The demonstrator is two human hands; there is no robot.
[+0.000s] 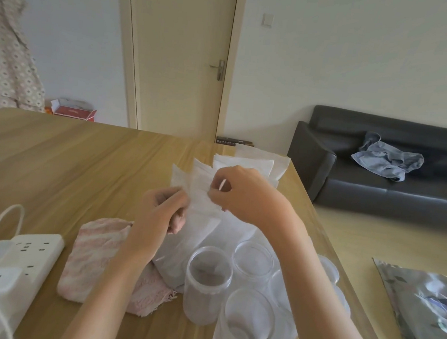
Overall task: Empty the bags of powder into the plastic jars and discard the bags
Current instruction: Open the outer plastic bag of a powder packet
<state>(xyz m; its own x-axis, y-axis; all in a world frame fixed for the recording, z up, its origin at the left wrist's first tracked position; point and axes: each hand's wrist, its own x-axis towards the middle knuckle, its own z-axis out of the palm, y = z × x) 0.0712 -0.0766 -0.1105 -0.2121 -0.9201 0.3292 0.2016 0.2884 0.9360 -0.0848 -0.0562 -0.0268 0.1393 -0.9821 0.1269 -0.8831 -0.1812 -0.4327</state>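
Note:
Both of my hands hold a clear plastic bag of white powder (202, 221) upright above the wooden table (70, 162). My left hand (157, 217) pinches the bag's top on the left side. The right hand (244, 195) pinches that same top edge on the right. Three open clear plastic jars stand in front of the bag: one at the left (206, 283), one behind (253, 260), one nearest me (246, 323). More white powder bags (255, 161) lie stacked behind my hands near the table's far right edge.
A pink-and-white cloth (97, 258) lies left of the jars. A white power strip (14, 268) with plugs and a cable sits at the near left. Jar lids (329, 268) lie under my right forearm. On the floor to the right is a silvery bag (425, 308); a dark sofa (377, 165) stands beyond.

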